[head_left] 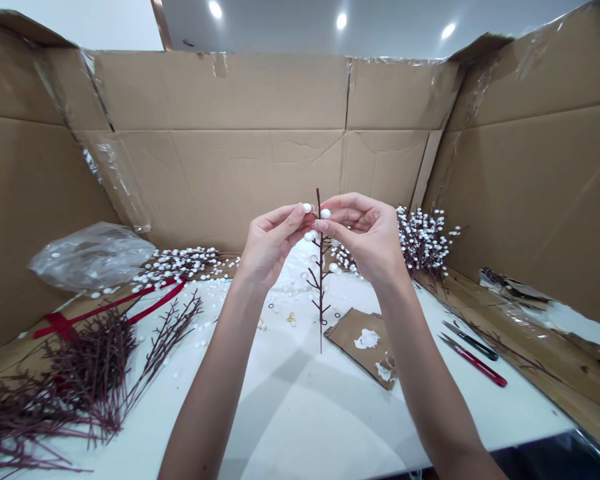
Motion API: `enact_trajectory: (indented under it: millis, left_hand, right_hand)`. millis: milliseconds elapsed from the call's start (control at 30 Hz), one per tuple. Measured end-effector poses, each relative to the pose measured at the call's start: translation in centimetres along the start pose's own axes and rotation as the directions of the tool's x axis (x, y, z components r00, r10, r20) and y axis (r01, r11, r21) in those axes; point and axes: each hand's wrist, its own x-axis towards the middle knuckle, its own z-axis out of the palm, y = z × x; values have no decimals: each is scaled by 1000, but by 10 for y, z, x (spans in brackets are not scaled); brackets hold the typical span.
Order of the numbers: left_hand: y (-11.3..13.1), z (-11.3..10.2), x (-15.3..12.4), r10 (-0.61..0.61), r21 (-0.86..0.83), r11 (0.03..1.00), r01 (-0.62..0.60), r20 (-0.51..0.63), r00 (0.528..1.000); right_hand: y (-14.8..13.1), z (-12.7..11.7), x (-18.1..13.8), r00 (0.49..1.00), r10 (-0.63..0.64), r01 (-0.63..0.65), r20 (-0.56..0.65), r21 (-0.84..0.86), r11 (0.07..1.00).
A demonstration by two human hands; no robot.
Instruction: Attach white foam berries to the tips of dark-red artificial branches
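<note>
An artificial brown twig with short side branches stands upright in front of me, its lower end bare. Several white foam berries sit on its upper branches. My left hand is closed in a pinch on a small white berry at the left of the twig's upper part. My right hand pinches the twig just below its tip, with another white berry by its fingertips. Below the hands, a cardboard piece carries blobs of white paste.
Bare brown twigs are heaped at the left with a red ribbon. Berry-covered branches lie back left and back right. A clear plastic bag rests at left. Red-handled snips lie at right. Cardboard walls surround the white table.
</note>
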Motion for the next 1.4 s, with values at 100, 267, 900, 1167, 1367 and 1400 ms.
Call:
enact_trajectory:
  millis: [100, 267, 900, 1167, 1367, 1400]
  left_hand:
    - [0, 0, 0, 7, 6, 1000, -7, 5, 1000]
    - [1, -2, -1, 7, 24, 1000, -8, 19, 1000]
    - [2, 2, -2, -18, -4, 1000, 18, 56, 998]
    - [1, 4, -2, -19, 12, 1000, 19, 36, 999]
    - [0, 6, -3, -10, 1, 1000, 10, 51, 999]
    - [0, 6, -3, -7, 4, 1000, 6, 50, 999]
  right_hand:
    - [-1, 0, 0, 1000, 8, -8, 2, 3, 1000]
    - [-3, 0, -1, 1000, 27, -27, -7, -20, 999]
    - [2, -5, -1, 999, 39, -39, 11, -4, 999]
    - [2, -6, 0, 997, 57, -57, 47, 11, 998]
    - [-1, -12, 2, 993, 83, -84, 88, 13, 996]
    - [-1, -12, 2, 993, 83, -85, 88, 22, 996]
